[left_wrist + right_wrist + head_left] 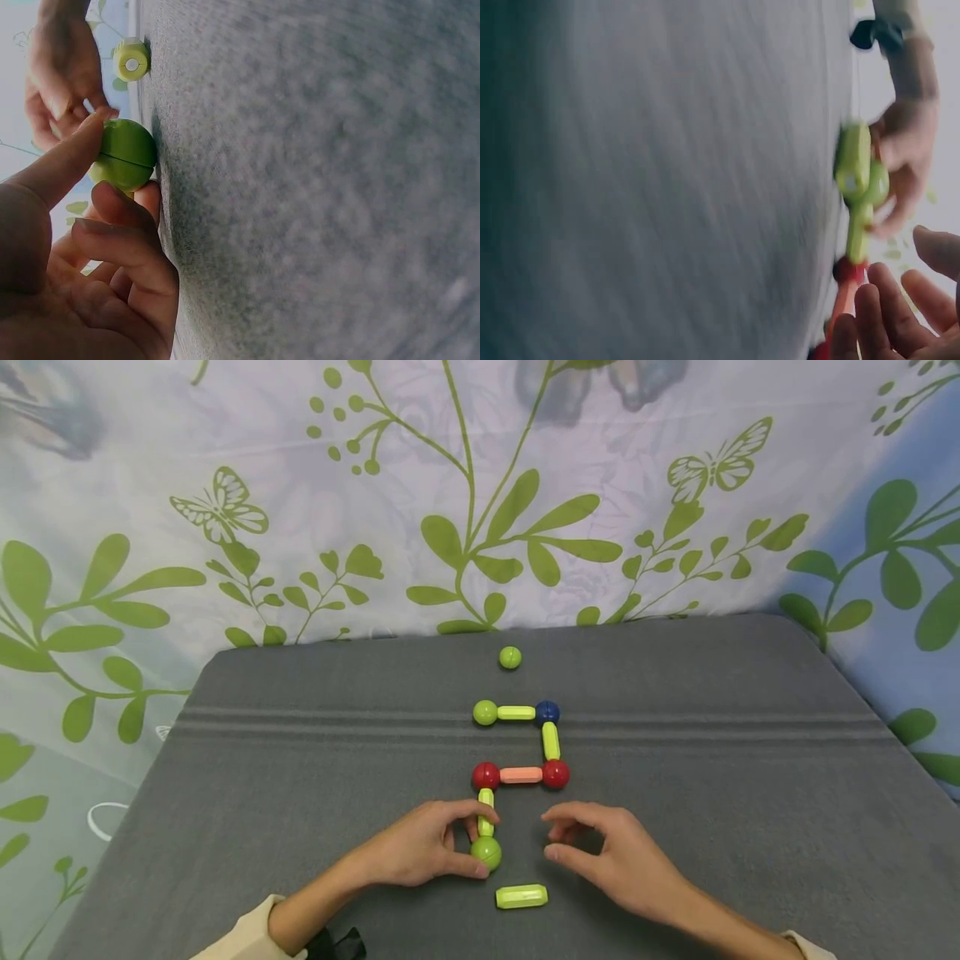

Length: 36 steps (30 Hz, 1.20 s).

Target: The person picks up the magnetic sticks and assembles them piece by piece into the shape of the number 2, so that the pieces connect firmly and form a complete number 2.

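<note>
My left hand [420, 847] holds the near end of a magnetic ball-and-rod chain, thumb against a green ball [486, 855] and index finger across the yellow-green rod [486, 817] above it. That rod meets a red ball [486, 776]; a salmon rod [521, 775] links it to a second red ball [556, 774]. Beyond, another yellow-green rod [551, 741] runs to a blue ball [547, 712]. My right hand [622, 860] hovers right of the chain, fingers loosely bent, holding nothing. A loose yellow-green rod [522, 896] lies between the hands, nearer me.
From the blue ball a further rod [516, 712] leads left to a green ball [485, 712]. Behind the chain, a separate green ball [510, 657] sits near the back edge of the grey cloth-covered table [300, 735]. A leaf-patterned curtain [337, 510] hangs behind.
</note>
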### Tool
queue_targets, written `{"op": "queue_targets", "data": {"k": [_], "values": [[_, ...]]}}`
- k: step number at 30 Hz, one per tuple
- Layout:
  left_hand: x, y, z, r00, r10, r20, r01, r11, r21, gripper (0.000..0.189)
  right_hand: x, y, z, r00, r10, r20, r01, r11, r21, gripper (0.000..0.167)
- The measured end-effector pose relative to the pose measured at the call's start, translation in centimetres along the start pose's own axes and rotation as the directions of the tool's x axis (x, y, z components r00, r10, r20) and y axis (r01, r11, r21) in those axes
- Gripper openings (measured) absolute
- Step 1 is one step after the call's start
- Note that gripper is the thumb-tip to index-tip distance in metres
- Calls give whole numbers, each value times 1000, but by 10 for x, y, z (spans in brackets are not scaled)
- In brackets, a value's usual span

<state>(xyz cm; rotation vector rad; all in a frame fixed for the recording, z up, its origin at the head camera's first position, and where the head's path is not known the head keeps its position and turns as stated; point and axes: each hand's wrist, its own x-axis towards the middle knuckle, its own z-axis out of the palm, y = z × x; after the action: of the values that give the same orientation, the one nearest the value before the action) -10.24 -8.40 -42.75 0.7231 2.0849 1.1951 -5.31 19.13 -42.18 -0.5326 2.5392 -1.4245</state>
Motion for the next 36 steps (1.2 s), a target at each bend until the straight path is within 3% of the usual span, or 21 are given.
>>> {"op": "queue_targets", "data": {"k": [6,16,29,36], "values": [[0,0,0,1000,7,-5,-7,1000,2,44,-7,0,13,989,31,143,-40,998,58,33],[0,-1,0,1000,11,4,-11,1000,-11,45,-8,2,19,975,29,221,-16,998,-60,33],[0,-1,-1,1000,9,11,-9,999,-34,44,-7,3,20,974,36,223,-27,999,-41,26],[0,-2,-1,1000,9,15,-8,999,-38,44,-8,5,19,979,38,201,-49,998,49,24]]}}
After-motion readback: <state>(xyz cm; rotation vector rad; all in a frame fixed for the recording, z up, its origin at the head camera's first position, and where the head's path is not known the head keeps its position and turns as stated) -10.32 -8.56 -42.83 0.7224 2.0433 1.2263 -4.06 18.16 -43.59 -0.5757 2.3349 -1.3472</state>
